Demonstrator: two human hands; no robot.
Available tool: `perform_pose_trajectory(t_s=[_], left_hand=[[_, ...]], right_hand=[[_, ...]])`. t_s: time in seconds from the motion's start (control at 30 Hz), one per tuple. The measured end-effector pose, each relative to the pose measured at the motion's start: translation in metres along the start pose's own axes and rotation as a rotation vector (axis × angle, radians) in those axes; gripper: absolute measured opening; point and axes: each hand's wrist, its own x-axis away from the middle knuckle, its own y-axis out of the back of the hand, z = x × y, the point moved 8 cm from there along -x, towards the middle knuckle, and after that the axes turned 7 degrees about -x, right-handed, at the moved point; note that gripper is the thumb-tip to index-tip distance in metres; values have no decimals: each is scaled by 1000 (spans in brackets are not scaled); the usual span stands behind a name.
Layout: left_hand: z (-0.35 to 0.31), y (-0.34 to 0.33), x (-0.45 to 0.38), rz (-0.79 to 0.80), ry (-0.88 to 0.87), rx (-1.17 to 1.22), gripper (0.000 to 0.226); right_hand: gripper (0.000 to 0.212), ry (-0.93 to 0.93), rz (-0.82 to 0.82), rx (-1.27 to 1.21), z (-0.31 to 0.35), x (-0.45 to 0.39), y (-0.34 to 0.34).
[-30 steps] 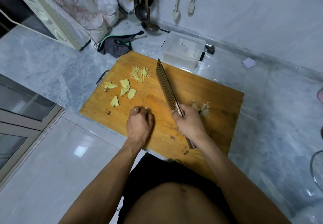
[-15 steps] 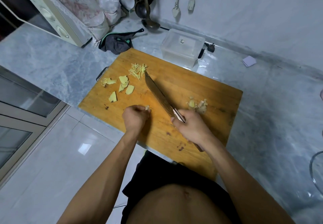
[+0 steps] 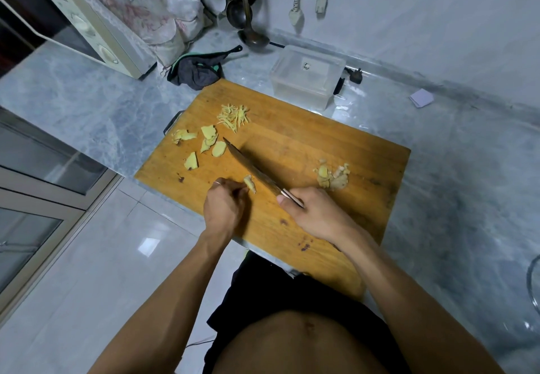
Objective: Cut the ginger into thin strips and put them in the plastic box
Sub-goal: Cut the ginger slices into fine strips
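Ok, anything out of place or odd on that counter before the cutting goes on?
Mainly one thing: the cutting board sits askew, its near corner overhanging the counter edge. Also, a dark cloth lies crumpled just behind it. No ginger has spilled off the board.

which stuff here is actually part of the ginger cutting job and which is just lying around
Part of the job: knife in the right hand; ginger piece held by the left hand; ginger slices; cut strips; cutting board; plastic box.

Lying about: dark cloth; microwave; ladle; white paper; ginger scraps.
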Motion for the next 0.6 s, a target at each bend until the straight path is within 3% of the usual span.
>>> perform_pose_trajectory(t_s=[0.3, 0.43, 0.5, 0.6], left_hand=[[-1, -10, 14, -68, 42, 90, 19], [-1, -5, 19, -92, 26, 137, 18], [-2, 3, 20, -109, -62, 117, 18], [-16, 9, 24, -126, -370, -9, 18]], right_hand=[[45, -35, 94, 13, -3, 4, -3], [44, -6, 58, 31, -3, 6, 2], [44, 1, 30, 41, -3, 5, 3], [44, 2, 35, 56, 0, 7, 3]])
